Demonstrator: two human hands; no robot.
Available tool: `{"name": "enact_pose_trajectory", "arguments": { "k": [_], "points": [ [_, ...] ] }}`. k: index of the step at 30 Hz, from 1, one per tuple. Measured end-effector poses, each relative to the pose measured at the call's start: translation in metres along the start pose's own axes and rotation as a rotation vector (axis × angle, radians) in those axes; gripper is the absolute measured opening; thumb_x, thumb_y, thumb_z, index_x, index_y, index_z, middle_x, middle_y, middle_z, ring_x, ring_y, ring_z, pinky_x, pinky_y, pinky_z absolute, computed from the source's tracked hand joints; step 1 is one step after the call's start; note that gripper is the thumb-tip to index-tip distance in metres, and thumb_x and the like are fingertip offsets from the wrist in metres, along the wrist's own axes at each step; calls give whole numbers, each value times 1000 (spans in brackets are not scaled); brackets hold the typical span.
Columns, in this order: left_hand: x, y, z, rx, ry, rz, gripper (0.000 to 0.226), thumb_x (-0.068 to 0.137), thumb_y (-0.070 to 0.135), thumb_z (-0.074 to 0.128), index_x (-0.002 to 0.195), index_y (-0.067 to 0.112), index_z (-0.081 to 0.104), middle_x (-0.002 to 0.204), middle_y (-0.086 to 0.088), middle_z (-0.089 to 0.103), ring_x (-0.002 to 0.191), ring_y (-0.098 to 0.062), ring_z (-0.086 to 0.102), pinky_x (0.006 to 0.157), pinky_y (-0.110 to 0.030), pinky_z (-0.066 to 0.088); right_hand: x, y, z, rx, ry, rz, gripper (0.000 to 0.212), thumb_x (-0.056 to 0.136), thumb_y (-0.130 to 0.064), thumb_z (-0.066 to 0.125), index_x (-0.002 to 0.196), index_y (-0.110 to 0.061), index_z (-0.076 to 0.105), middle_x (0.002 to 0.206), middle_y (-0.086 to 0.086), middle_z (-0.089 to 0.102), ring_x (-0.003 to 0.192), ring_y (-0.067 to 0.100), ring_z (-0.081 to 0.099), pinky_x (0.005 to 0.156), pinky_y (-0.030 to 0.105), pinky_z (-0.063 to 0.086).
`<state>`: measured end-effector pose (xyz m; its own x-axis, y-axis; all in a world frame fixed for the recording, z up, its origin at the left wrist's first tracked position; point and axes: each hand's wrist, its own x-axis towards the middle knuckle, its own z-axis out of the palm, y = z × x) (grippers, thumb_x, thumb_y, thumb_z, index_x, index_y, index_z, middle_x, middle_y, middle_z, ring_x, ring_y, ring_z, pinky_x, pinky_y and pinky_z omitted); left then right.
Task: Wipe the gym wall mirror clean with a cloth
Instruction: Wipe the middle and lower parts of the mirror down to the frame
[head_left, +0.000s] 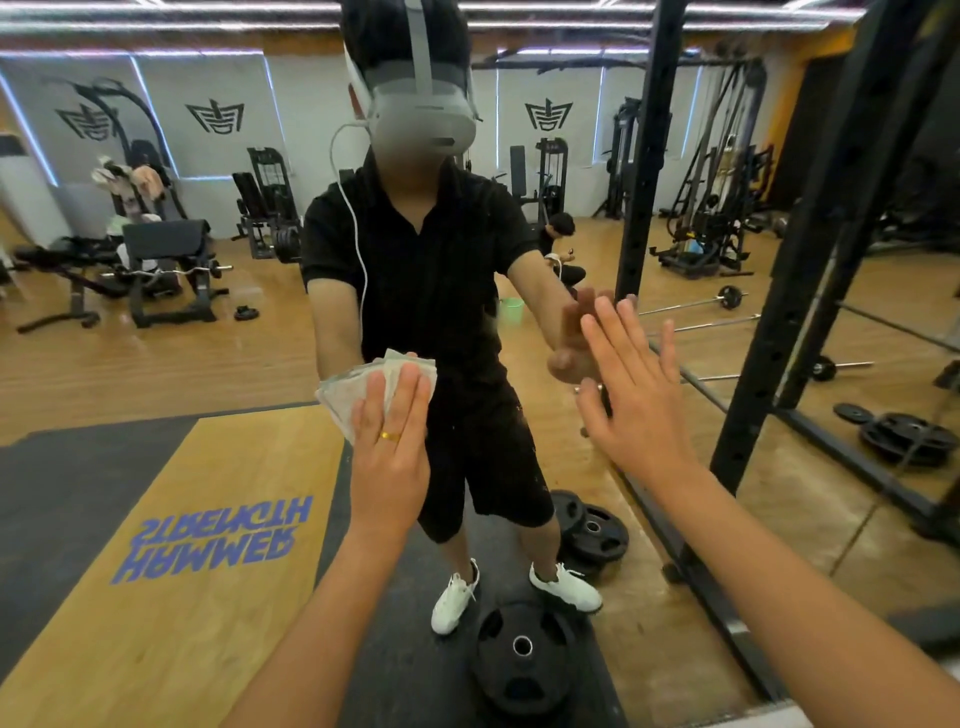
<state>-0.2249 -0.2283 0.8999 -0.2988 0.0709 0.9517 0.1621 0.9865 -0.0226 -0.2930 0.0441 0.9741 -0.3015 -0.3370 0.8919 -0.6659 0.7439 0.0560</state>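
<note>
— How were the fingers (408, 389) of the left hand (389, 457)?
— Straight, close together, pressing a crumpled pale cloth (340, 397) flat to the smooth mirror (156, 338); a gold ring (389, 436) on one.
— And the right hand (636, 405)?
— Splayed wide, holding nothing, tips by the glass; touching or not, I couldn't tell.

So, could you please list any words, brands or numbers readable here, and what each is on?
"HAMMER STRENGTH", blue, flipped by the reflection: on the wooden lifting platform seen in the mirror.
Wall emblems: logos only, no readable letters.
Weight plate markings: too blurred to read.
</note>
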Motion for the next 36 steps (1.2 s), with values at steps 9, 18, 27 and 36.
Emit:
{"name": "enact_pose_trajectory", "arguments": {
  "k": [9, 18, 27, 36],
  "points": [
    [1, 7, -9, 18, -24, -54, 61, 98, -8, 41, 157, 6, 30, 173, 9, 5, 160, -26, 2, 130, -44, 10, 5, 77, -11, -70, -26, -70, 63, 102, -26, 45, 160, -13, 27, 169, 8, 23, 159, 22, 13, 129, 51, -1],
    [72, 59, 3, -192, 47, -223, 52, 103, -6, 39, 154, -3, 32, 164, -16, 27, 160, -24, -6, 119, -71, 23, 2, 95, 25, -84, 136, -186, 68, 102, -26, 37, 165, -15, 16, 173, 2, 7, 159, 24, 6, 128, 52, 2],
    [133, 82, 18, -92, 153, -127, 46, 103, -11, 44, 149, -8, 43, 160, -15, 32, 157, -27, 6, 126, -56, 20, 3, 102, 36, -16, 210, -224, 57, 105, -26, 38, 160, -10, 34, 170, 5, 19, 159, 25, 14, 128, 51, 3],
    [131, 117, 29, -136, 76, -178, 44, 111, 9, 29, 151, -4, 41, 162, -14, 31, 159, -19, -2, 123, -64, 23, 1, 105, 34, 24, 189, -213, 54, 105, -24, 40, 157, -10, 40, 164, 10, 36, 156, 26, 22, 128, 51, 6]
  ]
}}
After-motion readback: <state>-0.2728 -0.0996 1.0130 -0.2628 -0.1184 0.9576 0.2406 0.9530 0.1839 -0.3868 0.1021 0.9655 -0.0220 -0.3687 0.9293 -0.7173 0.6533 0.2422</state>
